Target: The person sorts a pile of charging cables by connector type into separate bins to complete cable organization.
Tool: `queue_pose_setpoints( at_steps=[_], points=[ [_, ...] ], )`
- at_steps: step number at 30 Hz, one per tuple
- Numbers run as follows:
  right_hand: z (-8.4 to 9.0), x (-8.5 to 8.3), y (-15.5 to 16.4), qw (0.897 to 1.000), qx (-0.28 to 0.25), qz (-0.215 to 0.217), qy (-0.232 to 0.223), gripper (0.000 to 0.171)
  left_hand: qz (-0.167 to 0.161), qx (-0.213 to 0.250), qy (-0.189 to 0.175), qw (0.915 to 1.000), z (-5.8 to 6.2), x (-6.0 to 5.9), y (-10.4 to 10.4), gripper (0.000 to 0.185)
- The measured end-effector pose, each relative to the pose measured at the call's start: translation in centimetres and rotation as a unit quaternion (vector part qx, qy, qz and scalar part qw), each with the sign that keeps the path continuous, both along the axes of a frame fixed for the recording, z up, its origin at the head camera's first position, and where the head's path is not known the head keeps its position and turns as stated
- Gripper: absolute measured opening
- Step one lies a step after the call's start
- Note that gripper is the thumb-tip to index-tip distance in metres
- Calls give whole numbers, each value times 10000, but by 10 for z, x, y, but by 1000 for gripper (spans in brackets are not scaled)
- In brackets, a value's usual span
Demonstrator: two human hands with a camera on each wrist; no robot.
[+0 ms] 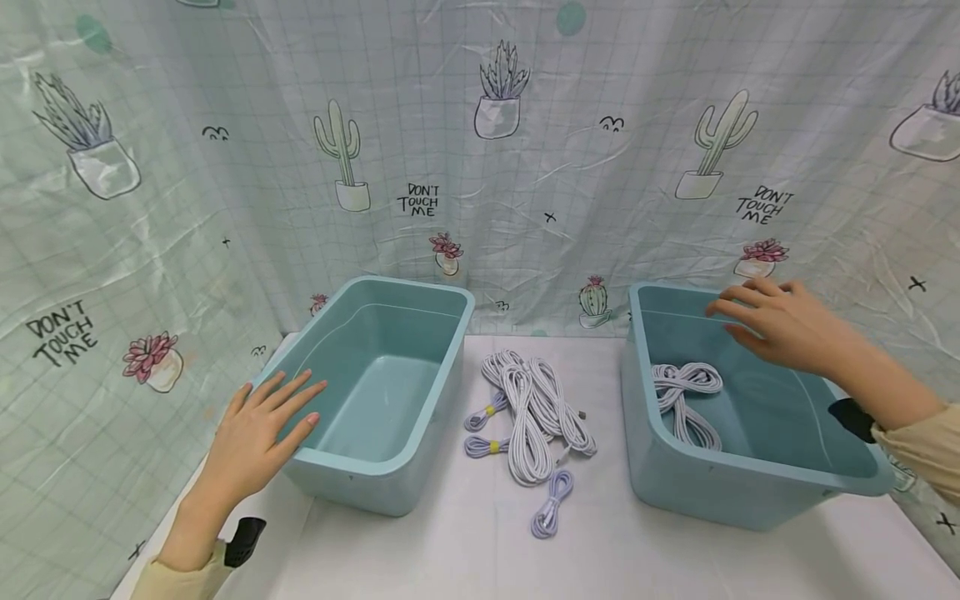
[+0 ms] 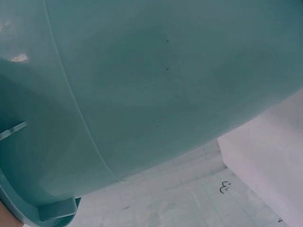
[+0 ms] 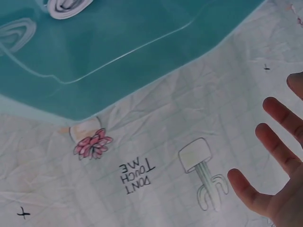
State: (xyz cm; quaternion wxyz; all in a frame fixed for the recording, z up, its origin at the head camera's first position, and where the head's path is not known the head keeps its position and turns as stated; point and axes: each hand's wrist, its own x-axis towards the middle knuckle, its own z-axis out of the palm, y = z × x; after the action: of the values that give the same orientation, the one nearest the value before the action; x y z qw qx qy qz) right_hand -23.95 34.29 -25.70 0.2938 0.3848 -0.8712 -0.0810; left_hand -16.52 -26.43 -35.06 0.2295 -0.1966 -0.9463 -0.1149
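My left hand (image 1: 258,437) lies over the near left rim of the left blue-green plastic bin (image 1: 360,462), with its fingers spread and fairly straight. The left wrist view looks along that bin's outer wall (image 2: 151,94). No contents show inside the left bin. Above the far right part of the right bin (image 1: 705,492) hovers my right hand (image 1: 783,325), its fingers loosely bent around nothing; in the right wrist view its fingertips (image 3: 244,182) are apart. Inside the right bin, white bundled cables (image 1: 686,392) lie against the left side.
Between the bins, several white coiled cables (image 1: 528,433) are heaped on the white table (image 1: 465,542), some tied with yellow bands (image 1: 495,447). Nearer me lies a small lilac cable bundle (image 1: 552,504). A cactus-print curtain (image 1: 517,183) hangs behind and at both sides.
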Motion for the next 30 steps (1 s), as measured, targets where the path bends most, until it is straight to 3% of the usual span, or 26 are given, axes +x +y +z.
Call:
queue_pose_setpoints(
  at_steps=[12, 23, 30],
  points=[
    [4, 15, -27, 9990, -339, -187, -220, 17, -7, 16, 36, 10000, 1, 0, 2, 43],
    [14, 37, -66, 9940, -640, -431, -778, 41, -29, 19, 69, 10000, 1, 0, 0, 42],
    [21, 45, -88, 9905, -926, -262, -985, 42, -21, 12, 63, 10000, 0, 0, 0, 42]
  ],
)
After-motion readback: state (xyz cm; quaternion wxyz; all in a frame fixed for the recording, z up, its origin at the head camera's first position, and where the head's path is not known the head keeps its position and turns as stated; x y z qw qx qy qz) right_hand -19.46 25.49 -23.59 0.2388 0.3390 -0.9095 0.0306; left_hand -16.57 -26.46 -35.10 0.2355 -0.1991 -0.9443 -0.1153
